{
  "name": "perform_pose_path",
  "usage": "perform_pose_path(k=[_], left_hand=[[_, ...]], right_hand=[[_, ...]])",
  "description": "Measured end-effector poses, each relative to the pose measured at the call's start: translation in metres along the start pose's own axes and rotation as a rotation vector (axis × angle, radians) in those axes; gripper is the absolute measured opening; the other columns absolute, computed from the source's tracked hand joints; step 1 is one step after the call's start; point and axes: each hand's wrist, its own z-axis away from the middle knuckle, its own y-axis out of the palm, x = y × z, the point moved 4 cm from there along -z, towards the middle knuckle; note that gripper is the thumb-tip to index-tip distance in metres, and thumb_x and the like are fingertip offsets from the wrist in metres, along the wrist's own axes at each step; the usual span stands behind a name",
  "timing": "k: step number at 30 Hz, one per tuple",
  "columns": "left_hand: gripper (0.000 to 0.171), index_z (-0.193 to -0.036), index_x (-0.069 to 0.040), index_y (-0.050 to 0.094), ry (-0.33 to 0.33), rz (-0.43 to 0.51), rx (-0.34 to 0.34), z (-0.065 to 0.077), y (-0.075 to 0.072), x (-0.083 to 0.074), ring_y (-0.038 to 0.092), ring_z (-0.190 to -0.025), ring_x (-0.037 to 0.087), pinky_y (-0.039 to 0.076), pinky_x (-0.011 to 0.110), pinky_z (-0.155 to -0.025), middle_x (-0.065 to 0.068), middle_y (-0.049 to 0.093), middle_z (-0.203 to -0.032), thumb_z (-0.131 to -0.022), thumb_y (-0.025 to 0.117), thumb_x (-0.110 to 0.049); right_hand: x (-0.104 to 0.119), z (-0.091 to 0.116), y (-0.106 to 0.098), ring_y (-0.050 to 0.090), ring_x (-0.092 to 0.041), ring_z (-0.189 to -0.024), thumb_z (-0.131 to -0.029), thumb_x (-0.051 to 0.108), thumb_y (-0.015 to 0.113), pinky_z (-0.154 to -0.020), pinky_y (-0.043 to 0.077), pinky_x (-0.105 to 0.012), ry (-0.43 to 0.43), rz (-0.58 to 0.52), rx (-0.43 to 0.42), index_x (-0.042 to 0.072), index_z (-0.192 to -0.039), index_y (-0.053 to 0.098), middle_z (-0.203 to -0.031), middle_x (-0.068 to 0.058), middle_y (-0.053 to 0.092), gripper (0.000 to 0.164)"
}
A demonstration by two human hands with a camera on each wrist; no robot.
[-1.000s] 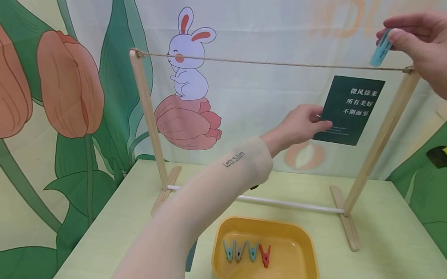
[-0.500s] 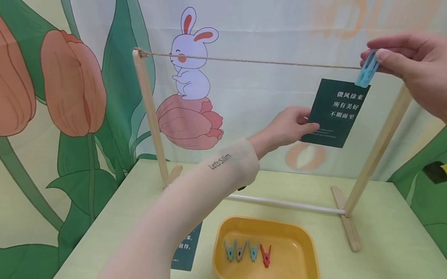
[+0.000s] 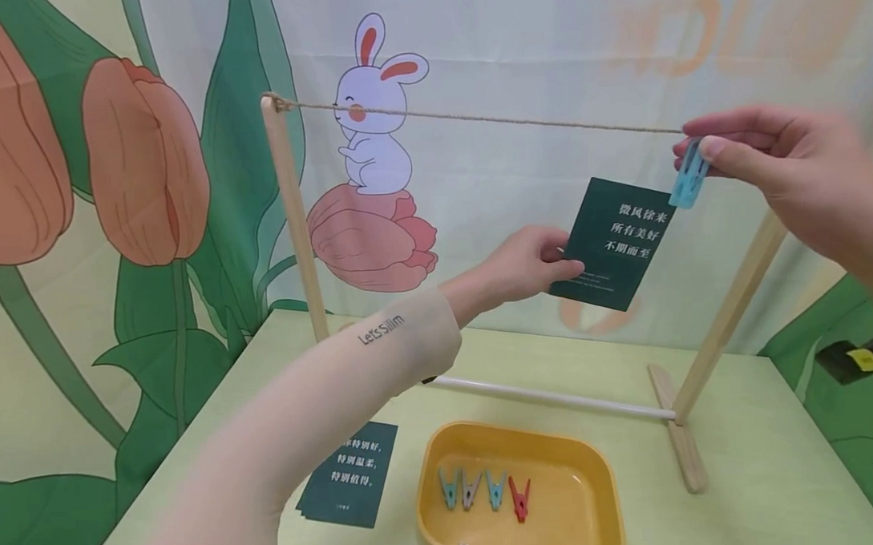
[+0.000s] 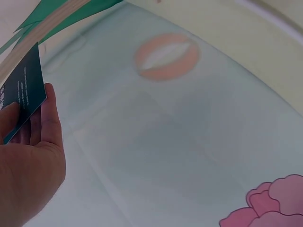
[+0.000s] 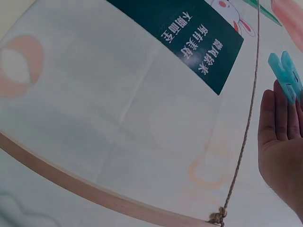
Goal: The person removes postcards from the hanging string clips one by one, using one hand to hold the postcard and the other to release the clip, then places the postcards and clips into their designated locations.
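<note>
My left hand (image 3: pixel 526 261) pinches a dark green card (image 3: pixel 616 254) by its lower left edge. White printed characters face me, and the card tilts below the twine (image 3: pixel 503 121). In my right hand (image 3: pixel 786 152) a light blue clothespin (image 3: pixel 689 175) is pinched between thumb and fingers, its tip at the card's upper right corner in the head view. The right wrist view shows the clothespin (image 5: pixel 286 75) and the card (image 5: pixel 203 47) apart, on opposite sides of the twine. Left fingers lie behind the card (image 4: pixel 28 90) in the left wrist view, thumb in front.
A wooden frame (image 3: pixel 730 318) carries the twine, with a white rod (image 3: pixel 542 395) low between its feet. In front stands a yellow tray (image 3: pixel 610 491) with several clothespins, one of them red (image 3: pixel 519 499). More green cards (image 3: pixel 350 480) lie left of it, partly behind my sleeve.
Both hands have moved left and down, bringing the card and the clothespin along. The clothespin has come from above the twine down to the card's corner. More of the cards on the table show.
</note>
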Motion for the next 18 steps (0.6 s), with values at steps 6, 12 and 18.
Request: perform_pose_path(k=[6,12,18], left_hand=[[0.015,-0.107,-0.015,0.061,-0.045,-0.057,-0.007,0.02,-0.012,0.017,0.064,-0.084,0.016,0.051,0.032,-0.074,-0.001,0.066,-0.09,-0.093,0.06,-0.012],[0.017,-0.109,-0.017,0.061,-0.083,-0.058,0.009,0.042,-0.024,0.034,0.064,-0.087,0.017,0.051,0.032,-0.077,-0.001,0.066,-0.093,-0.093,0.06,-0.013],[0.018,-0.111,-0.019,0.062,-0.108,-0.046,0.037,0.063,-0.034,0.048,0.064,-0.088,0.019,0.051,0.035,-0.077,0.001,0.066,-0.094,-0.094,0.059,-0.014]], right_hand=[[-0.008,0.005,0.013,0.052,-0.019,-0.109,-0.096,0.015,0.056,-0.095,0.035,-0.021,0.027,0.074,0.075,0.009,-0.123,0.055,-0.114,-0.01,0.059,0.028],[-0.02,0.008,0.026,0.056,-0.019,-0.104,-0.095,0.022,0.059,-0.094,0.035,-0.019,0.076,0.105,0.123,0.012,-0.122,0.057,-0.113,-0.007,0.06,0.029],[-0.03,0.012,0.038,0.058,-0.017,-0.102,-0.093,0.031,0.062,-0.098,0.031,-0.035,0.147,0.148,0.162,0.02,-0.121,0.058,-0.112,-0.002,0.061,0.031]])
